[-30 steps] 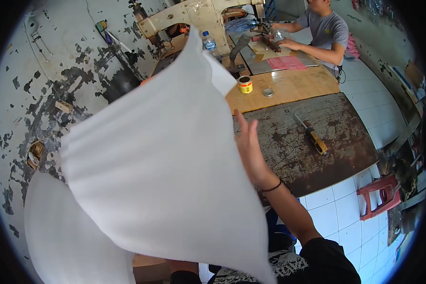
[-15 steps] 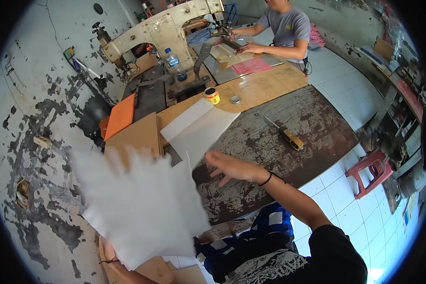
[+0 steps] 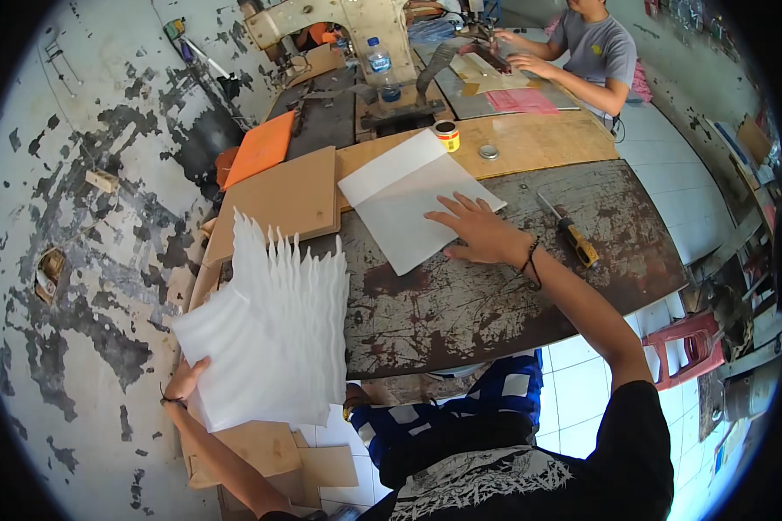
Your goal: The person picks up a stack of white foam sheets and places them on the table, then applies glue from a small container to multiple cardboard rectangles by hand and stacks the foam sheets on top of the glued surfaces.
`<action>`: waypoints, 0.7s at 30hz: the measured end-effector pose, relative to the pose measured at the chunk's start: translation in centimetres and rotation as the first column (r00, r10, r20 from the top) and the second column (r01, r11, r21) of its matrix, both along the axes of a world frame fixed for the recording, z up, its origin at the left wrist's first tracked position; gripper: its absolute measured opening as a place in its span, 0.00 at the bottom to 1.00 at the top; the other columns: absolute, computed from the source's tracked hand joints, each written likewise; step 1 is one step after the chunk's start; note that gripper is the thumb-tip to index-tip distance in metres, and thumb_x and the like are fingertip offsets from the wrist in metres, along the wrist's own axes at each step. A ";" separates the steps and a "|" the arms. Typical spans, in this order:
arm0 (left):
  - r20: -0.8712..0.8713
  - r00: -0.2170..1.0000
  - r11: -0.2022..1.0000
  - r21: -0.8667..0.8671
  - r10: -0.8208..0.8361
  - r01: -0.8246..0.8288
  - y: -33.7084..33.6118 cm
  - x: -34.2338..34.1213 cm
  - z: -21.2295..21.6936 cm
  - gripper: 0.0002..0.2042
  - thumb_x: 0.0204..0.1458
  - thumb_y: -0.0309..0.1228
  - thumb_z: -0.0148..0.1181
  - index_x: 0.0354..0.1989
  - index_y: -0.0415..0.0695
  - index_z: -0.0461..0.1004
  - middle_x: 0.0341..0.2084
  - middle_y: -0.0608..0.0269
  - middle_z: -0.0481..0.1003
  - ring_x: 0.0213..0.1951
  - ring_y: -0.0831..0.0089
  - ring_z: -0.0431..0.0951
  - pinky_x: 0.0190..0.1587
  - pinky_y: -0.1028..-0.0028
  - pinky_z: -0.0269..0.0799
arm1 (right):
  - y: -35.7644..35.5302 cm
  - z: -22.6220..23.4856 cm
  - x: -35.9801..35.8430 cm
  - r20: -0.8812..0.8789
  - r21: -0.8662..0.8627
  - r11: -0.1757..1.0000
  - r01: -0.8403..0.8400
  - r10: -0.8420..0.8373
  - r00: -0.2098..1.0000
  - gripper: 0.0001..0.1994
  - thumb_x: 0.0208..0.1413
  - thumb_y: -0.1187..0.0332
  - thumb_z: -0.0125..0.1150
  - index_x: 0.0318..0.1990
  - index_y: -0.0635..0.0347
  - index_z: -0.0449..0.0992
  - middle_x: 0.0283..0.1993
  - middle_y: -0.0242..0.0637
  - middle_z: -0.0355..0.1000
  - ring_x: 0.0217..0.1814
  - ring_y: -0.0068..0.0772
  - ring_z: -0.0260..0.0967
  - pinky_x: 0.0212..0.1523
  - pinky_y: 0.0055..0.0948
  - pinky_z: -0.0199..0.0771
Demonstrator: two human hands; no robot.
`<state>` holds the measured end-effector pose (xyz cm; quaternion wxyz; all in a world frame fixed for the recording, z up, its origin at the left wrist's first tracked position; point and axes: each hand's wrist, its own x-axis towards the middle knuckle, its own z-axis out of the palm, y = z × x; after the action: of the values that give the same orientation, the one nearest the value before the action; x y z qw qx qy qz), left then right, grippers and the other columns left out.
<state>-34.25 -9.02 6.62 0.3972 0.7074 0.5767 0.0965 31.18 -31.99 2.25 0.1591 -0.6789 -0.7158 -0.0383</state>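
Right hand [image 3: 487, 236] lies flat, fingers spread, palm down on the single white sheet [image 3: 413, 207] on the counter [image 3: 495, 304]; no grip there, just pressure. The sheet sits skewed, its far corner reaching over the seam onto the lighter wooden board, close to the small yellow tin [image 3: 446, 135].

Left hand [image 3: 182, 382] is closed on the lower corner of the fanned stack of white sheets [image 3: 269, 326], held off the counter's left edge, above the brown boards [image 3: 278, 204]. The sheets splay apart along the top, edges showing as separate ridges (thin stuff, floppy, and it likely catches air).

To do this step well, as I judge it:
- Keep the right palm broad and light. Pressing with the fingertips alone would likely crease the sheet.
- Square the sheet by sliding from the palm, not by pinching an edge.
- Hold the stack firm at its corner so the fan does not slip loose; a one-corner hold on splayed sheets looks the weak point.
- Mind the screwdriver [image 3: 569, 233] lying just beside my right wrist, and the tin and its round lid [image 3: 488, 152] beyond the sheet.

Another person [image 3: 591, 52] works at the far end, hands at the sewing machine [image 3: 339, 22]; well apart from me. Plastic bottle [image 3: 381, 59] stands by the machine.
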 end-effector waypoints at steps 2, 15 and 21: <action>0.004 1.000 1.000 0.012 0.007 -0.007 -0.7 0.7 1.7 0.43 0.58 0.46 0.64 0.74 0.35 0.51 0.69 0.54 0.62 0.68 0.64 0.63 0.71 0.66 0.55 | 0.9 -0.6 1.7 -0.101 0.045 0.995 -0.087 0.092 0.991 0.28 0.57 0.71 0.63 0.66 0.48 0.68 0.69 0.46 0.66 0.72 0.55 0.59 0.71 0.54 0.58; 0.290 0.955 0.997 -0.029 -0.064 0.075 -3.0 7.1 2.7 0.42 0.52 0.40 0.73 0.71 0.37 0.56 0.62 0.49 0.70 0.62 0.61 0.72 0.65 0.63 0.67 | 3.8 17.5 -7.2 -0.309 0.802 0.594 0.072 0.309 0.899 0.18 0.62 0.82 0.51 0.55 0.58 0.80 0.56 0.43 0.79 0.55 0.42 0.79 0.55 0.31 0.77; 0.383 0.922 0.982 -0.149 -0.054 0.120 -2.5 7.4 1.3 0.40 0.52 0.39 0.72 0.70 0.36 0.59 0.61 0.49 0.71 0.62 0.60 0.72 0.65 0.63 0.67 | 6.8 22.2 -13.1 -0.217 0.885 0.457 -0.089 0.574 0.789 0.22 0.61 0.84 0.46 0.58 0.58 0.79 0.57 0.37 0.80 0.51 0.24 0.76 0.52 0.25 0.74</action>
<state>-26.81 -11.48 7.94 0.5632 0.6643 0.4635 0.1637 18.08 -25.19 24.41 0.6442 -0.3412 -0.6630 -0.1703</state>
